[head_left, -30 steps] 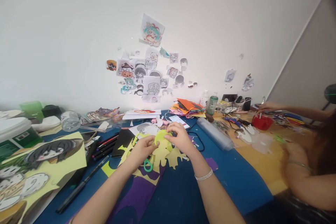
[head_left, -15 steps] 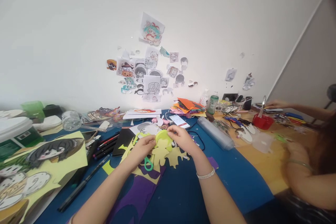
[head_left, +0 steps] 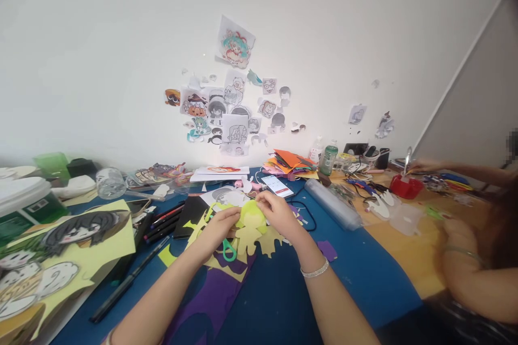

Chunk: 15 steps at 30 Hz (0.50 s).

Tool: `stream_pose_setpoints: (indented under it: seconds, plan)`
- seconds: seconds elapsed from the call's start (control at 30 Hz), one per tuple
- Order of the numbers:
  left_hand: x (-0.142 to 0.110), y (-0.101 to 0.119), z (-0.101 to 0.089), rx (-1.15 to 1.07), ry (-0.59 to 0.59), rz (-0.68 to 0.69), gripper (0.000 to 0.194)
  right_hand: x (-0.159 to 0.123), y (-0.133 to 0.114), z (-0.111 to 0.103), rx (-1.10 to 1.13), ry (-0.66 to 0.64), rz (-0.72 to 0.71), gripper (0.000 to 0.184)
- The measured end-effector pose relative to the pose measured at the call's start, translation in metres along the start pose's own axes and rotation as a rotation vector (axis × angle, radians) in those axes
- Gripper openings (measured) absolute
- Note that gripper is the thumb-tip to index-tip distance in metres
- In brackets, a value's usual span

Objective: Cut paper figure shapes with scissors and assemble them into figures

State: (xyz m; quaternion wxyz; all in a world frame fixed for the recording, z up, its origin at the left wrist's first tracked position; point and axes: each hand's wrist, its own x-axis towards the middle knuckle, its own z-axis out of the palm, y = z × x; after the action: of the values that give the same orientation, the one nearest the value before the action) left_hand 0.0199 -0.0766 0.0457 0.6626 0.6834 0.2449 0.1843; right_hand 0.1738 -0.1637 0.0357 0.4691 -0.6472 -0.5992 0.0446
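Between my two hands is a yellow cutout, a bright rounded piece above a paler figure-like shape. My left hand pinches its left edge, while my right hand grips the upper right edge. Several fingertips are hidden behind the piece. Just below my left hand shows the green handle of scissors; their blades are covered. Pale yellow scraps with jagged edges lie under and beside the cutout. Purple sheets with cut-away curves spread beneath my left forearm.
Yellow sheets with drawn characters and a black pen lie on the left. Behind my hands are a phone and coloured paper. A clear plastic roll lies right. Another person's arm rests at the wooden table, near a red container.
The bright rounded piece has shifted slightly and now lies flatter over the top of the paler figure shape. Both hands keep their grip, nearly in place.
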Motion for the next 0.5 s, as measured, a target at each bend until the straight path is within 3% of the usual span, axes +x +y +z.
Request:
stream_pose_setpoints:
  seconds: [0.2, 0.3, 0.37, 0.4, 0.5]
  plan:
    - [0.003, -0.003, -0.001, 0.195, -0.014, 0.119, 0.031, 0.004, 0.0, 0.005, 0.19, 0.052, 0.023, 0.016]
    - [0.005, -0.002, -0.006, 0.204, 0.078, 0.167, 0.033, 0.005, 0.008, -0.01, 0.201, 0.217, 0.04, 0.018]
    - [0.006, 0.0, -0.011, 0.126, 0.126, 0.152, 0.035, 0.004, 0.02, -0.026, 0.094, 0.341, 0.139, 0.017]
    - [0.006, 0.001, -0.013, 0.082, 0.15, 0.141, 0.037, 0.003, 0.027, -0.034, -0.019, 0.338, 0.216, 0.016]
    - [0.005, 0.004, -0.017, 0.006, 0.201, 0.123, 0.041, -0.002, 0.052, -0.051, -0.284, 0.127, 0.484, 0.006]
